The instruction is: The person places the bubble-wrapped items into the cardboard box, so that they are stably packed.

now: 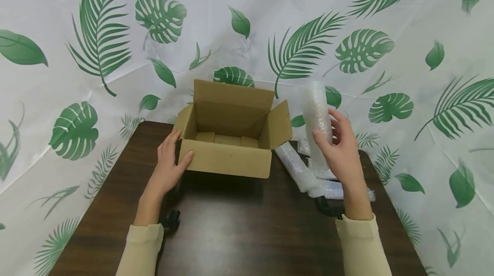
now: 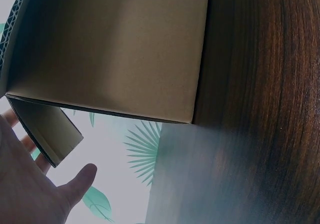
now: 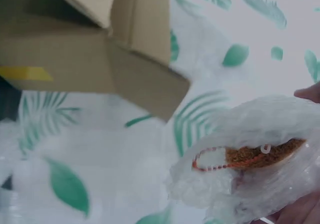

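Note:
An open cardboard box (image 1: 225, 158) stands on the dark wooden table, flaps spread outward. My left hand (image 1: 168, 160) is at its front left corner. In the left wrist view the fingers reach behind a small side flap (image 2: 47, 129), while the thumb is spread away from it. To the right of the box, my right hand (image 1: 341, 143) grips a tall bubble-wrapped bundle (image 1: 317, 117), held upright above the table. Through its end, the right wrist view shows a brown, grainy-looking item (image 3: 270, 154) and a looped string of red and pale beads (image 3: 210, 168).
Several more bubble-wrapped bundles (image 1: 295, 166) lie on the table (image 1: 239, 233) right of the box, below the raised one. A white cloth with green leaf prints (image 1: 247, 53) hangs behind the table and around its sides.

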The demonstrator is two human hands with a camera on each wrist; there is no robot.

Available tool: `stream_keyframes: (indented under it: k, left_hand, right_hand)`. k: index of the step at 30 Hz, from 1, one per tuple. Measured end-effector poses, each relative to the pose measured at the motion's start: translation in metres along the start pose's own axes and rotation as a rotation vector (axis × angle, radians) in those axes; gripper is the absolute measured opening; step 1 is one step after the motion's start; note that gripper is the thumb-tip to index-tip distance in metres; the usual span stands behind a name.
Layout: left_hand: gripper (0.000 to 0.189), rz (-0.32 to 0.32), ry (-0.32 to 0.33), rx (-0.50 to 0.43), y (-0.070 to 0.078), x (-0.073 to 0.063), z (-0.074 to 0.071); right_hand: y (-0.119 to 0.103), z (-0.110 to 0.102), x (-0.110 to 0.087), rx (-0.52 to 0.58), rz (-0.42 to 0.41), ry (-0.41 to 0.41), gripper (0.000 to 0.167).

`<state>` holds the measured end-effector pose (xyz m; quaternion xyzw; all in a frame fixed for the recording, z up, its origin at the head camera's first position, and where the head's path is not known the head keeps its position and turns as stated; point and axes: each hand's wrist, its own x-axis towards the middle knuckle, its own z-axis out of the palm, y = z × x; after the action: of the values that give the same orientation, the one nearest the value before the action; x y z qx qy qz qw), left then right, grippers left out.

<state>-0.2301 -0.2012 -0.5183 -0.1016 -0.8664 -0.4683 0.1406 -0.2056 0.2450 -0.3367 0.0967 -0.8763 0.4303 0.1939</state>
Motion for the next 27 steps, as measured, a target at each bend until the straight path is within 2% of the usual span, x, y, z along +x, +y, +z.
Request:
stream_keyframes:
  k: [4, 8, 14, 17, 21, 27]
  left_hand:
    - [0.082, -0.01, -0.009, 0.003, 0.002, 0.001, 0.0]
    - [0.082, -0.017, -0.013, 0.002, 0.003, 0.001, -0.001]
    - [0.081, -0.018, -0.007, 0.003, 0.002, 0.0, 0.0]
    - [0.081, -0.023, -0.005, 0.002, 0.001, -0.001, -0.001]
    - [0.082, -0.032, -0.016, 0.009, 0.001, -0.001, -0.001]
    - [0.084, -0.039, -0.032, 0.016, 0.004, 0.001, -0.002]
  right_hand:
    - [-0.023, 0.006, 0.013, -0.054, -0.106, -0.087, 0.073]
    - [-0.045, 0.02, 0.033, -0.075, -0.181, -0.188, 0.076]
    - [-0.073, 0.056, 0.066, -0.102, -0.27, -0.413, 0.074]
    - [-0.075, 0.079, 0.085, -0.112, -0.3, -0.57, 0.07]
    - [-0.069, 0.11, 0.108, -0.124, -0.286, -0.771, 0.064]
    - [-0.06, 0.152, 0.129, -0.33, -0.265, -0.879, 0.063]
